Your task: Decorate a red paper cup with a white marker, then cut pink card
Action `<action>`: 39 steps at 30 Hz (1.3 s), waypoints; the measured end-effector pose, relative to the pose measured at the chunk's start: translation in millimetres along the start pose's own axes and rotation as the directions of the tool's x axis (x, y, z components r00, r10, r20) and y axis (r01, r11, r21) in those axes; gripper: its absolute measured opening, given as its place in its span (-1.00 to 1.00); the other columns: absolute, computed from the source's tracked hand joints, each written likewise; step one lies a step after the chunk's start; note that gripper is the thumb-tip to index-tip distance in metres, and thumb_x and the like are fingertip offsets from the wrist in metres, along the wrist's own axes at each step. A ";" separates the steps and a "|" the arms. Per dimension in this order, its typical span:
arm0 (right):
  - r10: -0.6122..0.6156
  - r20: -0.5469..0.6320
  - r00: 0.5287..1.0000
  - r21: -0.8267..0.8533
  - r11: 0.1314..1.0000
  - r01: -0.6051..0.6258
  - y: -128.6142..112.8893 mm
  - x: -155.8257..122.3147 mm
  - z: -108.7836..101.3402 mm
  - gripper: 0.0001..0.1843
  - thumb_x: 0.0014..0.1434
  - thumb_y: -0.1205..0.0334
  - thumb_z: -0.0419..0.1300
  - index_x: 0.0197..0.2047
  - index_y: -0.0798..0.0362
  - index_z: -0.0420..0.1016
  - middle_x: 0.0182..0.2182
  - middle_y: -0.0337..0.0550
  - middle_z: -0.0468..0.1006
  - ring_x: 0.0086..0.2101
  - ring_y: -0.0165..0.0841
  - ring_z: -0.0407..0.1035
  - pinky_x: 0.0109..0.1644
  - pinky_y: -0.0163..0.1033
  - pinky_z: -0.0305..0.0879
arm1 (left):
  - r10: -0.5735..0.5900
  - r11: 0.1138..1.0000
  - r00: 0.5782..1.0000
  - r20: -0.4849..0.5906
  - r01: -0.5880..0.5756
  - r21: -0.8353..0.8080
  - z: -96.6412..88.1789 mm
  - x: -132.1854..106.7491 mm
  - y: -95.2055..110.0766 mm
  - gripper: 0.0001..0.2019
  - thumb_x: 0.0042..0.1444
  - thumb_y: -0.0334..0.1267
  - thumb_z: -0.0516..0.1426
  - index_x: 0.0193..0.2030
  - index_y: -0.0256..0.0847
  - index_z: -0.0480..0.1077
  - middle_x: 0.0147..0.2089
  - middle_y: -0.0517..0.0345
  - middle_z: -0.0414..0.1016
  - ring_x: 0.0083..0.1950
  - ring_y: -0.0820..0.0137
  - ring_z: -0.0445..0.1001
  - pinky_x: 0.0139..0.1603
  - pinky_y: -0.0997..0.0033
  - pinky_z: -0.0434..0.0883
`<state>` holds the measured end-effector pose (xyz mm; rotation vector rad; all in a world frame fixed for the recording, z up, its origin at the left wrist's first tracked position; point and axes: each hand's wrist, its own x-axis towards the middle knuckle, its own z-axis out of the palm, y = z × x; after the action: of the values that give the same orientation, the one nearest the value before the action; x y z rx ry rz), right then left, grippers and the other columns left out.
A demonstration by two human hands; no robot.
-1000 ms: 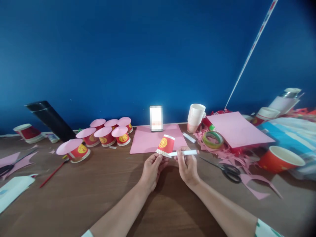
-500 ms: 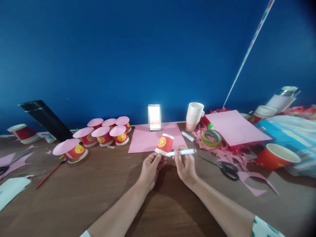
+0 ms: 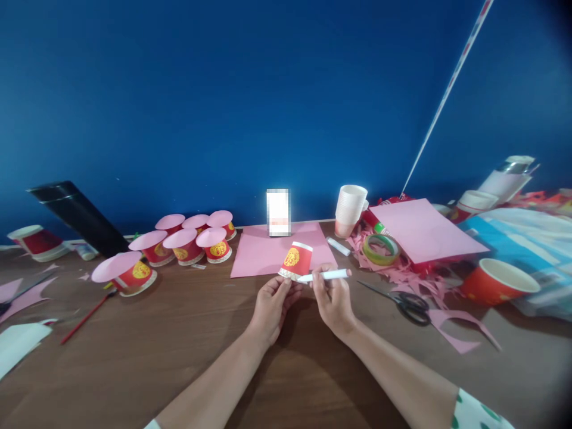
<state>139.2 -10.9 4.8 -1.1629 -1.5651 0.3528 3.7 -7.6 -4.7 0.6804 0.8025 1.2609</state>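
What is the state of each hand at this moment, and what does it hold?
Left hand: closed, holding the red cup by its lower edge.
Right hand: closed, holding the white marker, tip near that edge.

We have a brown wooden table carrying seven red cups with pink discs on our left, a red brush near them, a pink sheet centrally, and, rightward, stacked cups, scissors and an orange cup.

Red paper cup, tilted, white marker at its lower edge
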 end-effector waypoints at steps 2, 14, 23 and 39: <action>-0.006 0.002 1.000 -0.003 1.000 0.006 -0.3 0.5 0.1 -0.87 0.21 0.27 -0.02 -0.38 0.05 0.25 -0.54 -0.21 0.38 -0.49 -0.38 0.28 -0.32 -0.29 0.20 | 0.000 1.000 1.000 0.000 0.000 0.000 -0.1 -0.5 0.0 -0.83 -0.04 -0.24 0.21 -0.39 -0.31 0.36 -0.40 0.13 0.47 -0.33 0.51 0.46 -0.21 0.52 0.42; -0.038 0.009 0.999 -0.063 0.997 0.039 -0.2 1.6 0.0 -0.82 0.22 0.25 -0.05 -0.39 0.06 0.27 -0.50 -0.16 0.43 -0.45 -0.35 0.32 -0.28 -0.26 0.21 | -0.004 1.000 1.000 -0.007 0.004 -0.009 -1.0 1.0 -1.1 -0.83 -0.06 -0.25 0.22 -0.39 -0.32 0.36 -0.40 0.12 0.47 -0.32 0.50 0.46 -0.21 0.52 0.43; -0.070 -0.004 0.998 -0.087 0.994 0.070 1.6 1.7 1.1 -0.83 0.22 0.23 -0.05 -0.35 0.07 0.29 -0.50 -0.15 0.44 -0.45 -0.35 0.34 -0.31 -0.27 0.25 | -0.005 1.000 1.000 -0.005 0.005 -0.007 -0.8 -0.2 -1.9 -0.81 -0.07 -0.23 0.23 -0.40 -0.33 0.38 -0.41 0.10 0.47 -0.33 0.49 0.46 -0.21 0.49 0.42; -0.062 -0.005 0.998 -0.070 0.996 0.061 5.4 1.0 2.9 -0.86 0.21 0.24 -0.03 -0.32 0.07 0.29 -0.46 -0.11 0.44 -0.45 -0.35 0.36 -0.37 -0.29 0.30 | -0.010 1.000 1.000 -0.014 0.010 0.002 1.5 -1.2 0.1 -0.79 -0.07 -0.22 0.23 -0.38 -0.35 0.39 -0.38 0.05 0.51 -0.32 0.48 0.47 -0.22 0.49 0.41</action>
<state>139.4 -6.6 0.3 -1.1656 -1.6139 0.2542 4.8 -8.8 -3.7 0.6686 0.8180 1.2575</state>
